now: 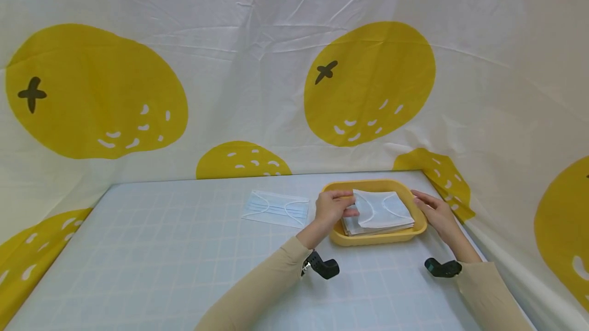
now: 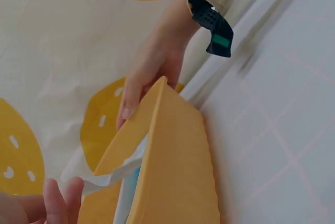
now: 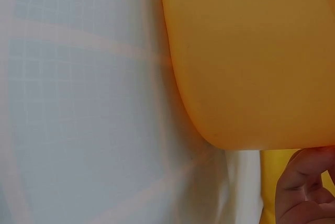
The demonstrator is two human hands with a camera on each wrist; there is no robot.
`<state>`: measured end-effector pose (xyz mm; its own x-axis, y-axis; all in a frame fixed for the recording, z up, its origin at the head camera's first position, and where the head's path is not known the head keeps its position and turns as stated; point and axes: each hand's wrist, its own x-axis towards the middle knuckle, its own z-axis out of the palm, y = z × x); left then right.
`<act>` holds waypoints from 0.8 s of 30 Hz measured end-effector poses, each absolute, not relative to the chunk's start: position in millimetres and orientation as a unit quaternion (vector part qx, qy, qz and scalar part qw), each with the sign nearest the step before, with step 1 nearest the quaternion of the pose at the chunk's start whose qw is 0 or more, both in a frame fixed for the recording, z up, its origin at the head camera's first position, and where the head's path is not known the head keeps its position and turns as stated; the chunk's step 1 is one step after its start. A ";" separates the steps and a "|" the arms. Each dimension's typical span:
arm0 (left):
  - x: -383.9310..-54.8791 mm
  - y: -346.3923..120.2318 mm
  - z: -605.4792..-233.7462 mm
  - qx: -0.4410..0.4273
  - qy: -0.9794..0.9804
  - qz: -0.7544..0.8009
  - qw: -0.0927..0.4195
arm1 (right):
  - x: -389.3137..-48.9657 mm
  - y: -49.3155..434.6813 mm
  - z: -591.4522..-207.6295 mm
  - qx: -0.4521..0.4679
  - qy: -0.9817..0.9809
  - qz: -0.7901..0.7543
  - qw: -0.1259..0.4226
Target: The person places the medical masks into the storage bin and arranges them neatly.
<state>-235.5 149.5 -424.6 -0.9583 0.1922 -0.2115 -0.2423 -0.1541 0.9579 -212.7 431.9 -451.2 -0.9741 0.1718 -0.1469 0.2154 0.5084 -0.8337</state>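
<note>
A yellow plastic basket (image 1: 377, 240) at the right of the table holds a stack of pale blue face masks. My left hand (image 1: 332, 208) reaches over the basket's left side and pinches the left edge of the top mask (image 1: 379, 208), whose white ear loops lie across it. In the left wrist view, that mask's edge stretches up to the fingertips (image 2: 76, 185). My right hand (image 1: 437, 216) rests against the basket's right end, fingers extended along the outside of the rim. One more face mask (image 1: 278, 208) lies flat on the table, left of the basket.
The table (image 1: 161, 254) has a pale blue checked cover. A white cloth (image 1: 257, 80) with yellow fruit prints hangs behind it and along its sides. The basket stands near the table's back right edge. Each wrist wears a black camera mount.
</note>
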 end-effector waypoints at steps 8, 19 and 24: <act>-233.8 140.9 -421.6 -0.022 0.708 0.684 0.174 | -212.3 432.0 -454.3 0.126 0.862 -0.492 0.010; -231.3 131.7 -418.1 -0.031 0.748 0.639 0.175 | -211.8 433.0 -454.5 0.119 0.862 -0.493 0.011; -230.0 126.9 -417.2 -0.041 0.741 0.651 0.163 | -211.0 430.5 -452.2 0.117 0.862 -0.492 0.013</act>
<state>-230.0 126.9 -417.2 -0.9438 0.1512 -0.2938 -0.2720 0.1498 0.9506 -211.0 430.5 -452.2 -0.9723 0.1893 -0.1372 0.2144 0.4877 -0.8462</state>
